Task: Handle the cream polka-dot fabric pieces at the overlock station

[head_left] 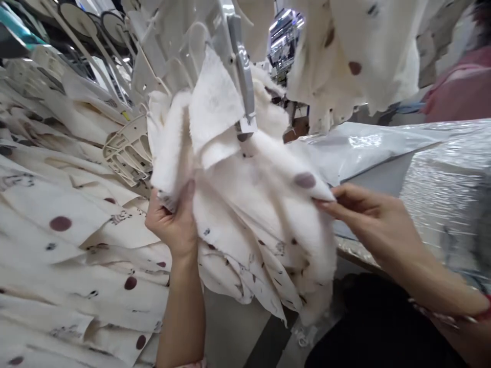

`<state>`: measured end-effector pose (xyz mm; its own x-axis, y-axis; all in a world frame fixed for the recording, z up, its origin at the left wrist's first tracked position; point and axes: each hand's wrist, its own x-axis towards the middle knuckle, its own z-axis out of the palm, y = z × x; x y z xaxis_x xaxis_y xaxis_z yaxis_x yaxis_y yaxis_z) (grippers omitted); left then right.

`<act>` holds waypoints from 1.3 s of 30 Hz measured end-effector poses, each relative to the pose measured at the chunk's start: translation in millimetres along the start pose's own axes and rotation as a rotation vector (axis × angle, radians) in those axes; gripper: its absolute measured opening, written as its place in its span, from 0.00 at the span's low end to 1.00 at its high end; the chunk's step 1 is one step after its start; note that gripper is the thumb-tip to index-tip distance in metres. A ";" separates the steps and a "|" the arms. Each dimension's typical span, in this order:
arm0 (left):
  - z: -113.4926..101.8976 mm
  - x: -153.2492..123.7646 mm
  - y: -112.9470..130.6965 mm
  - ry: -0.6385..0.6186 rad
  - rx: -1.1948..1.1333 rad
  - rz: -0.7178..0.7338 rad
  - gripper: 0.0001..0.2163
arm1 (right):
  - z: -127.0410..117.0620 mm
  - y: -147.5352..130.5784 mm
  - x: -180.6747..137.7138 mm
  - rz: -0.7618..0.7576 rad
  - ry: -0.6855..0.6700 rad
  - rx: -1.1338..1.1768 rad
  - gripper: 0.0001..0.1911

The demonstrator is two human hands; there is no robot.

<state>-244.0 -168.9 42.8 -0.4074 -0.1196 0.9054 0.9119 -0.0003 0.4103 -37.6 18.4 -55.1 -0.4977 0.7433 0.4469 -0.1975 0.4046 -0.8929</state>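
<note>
Several white printed fabric pieces (230,194) hang in a bunch from a grey clamp (242,76) in the middle of the view. They carry brown spots and small dark figures, and some show a fluffy side. At the left of the bunch, my left hand (172,217) is wrapped round a folded part of the fabric, thumb on top. My right hand (364,214) pinches a corner of one piece between thumb and fingers, at the bunch's right edge, drawing it out sideways. The lower ends of the pieces hang loose.
Many similar fabric pieces (69,266) hang in layers at the left, near a cream plastic grid (128,151). More fabric (353,56) hangs at the upper right. A shiny plastic-covered surface (445,189) lies at the right, with pink cloth (460,87) behind it.
</note>
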 end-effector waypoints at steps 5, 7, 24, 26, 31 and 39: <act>7.3 -66.5 10.6 0.061 -0.115 0.261 0.25 | -3.6 -2.0 -0.3 0.011 -0.030 -0.021 0.15; 9.4 -120.3 19.6 -0.144 -0.227 0.133 0.18 | -6.3 -2.7 -1.7 0.020 -0.065 -0.015 0.16; -43.0 -291.2 -10.8 -0.630 -0.024 -0.972 0.18 | 17.9 35.4 -34.7 0.087 -0.365 0.213 0.11; -71.4 -278.9 -16.4 -0.560 0.060 -1.003 0.19 | 18.1 43.1 -35.1 0.091 -0.329 0.189 0.16; -136.3 -233.7 -27.1 -0.340 0.341 -0.923 0.18 | 11.0 48.7 -39.9 0.075 -0.109 0.094 0.12; -175.4 -256.9 -34.6 -0.610 0.460 -0.892 0.22 | 19.7 64.2 -78.6 0.102 -0.227 0.017 0.13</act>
<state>-162.3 -312.3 -223.2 -0.9629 0.2370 0.1287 0.2392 0.5304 0.8133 -27.8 -24.6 -148.6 -0.6923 0.6403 0.3326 -0.1496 0.3236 -0.9343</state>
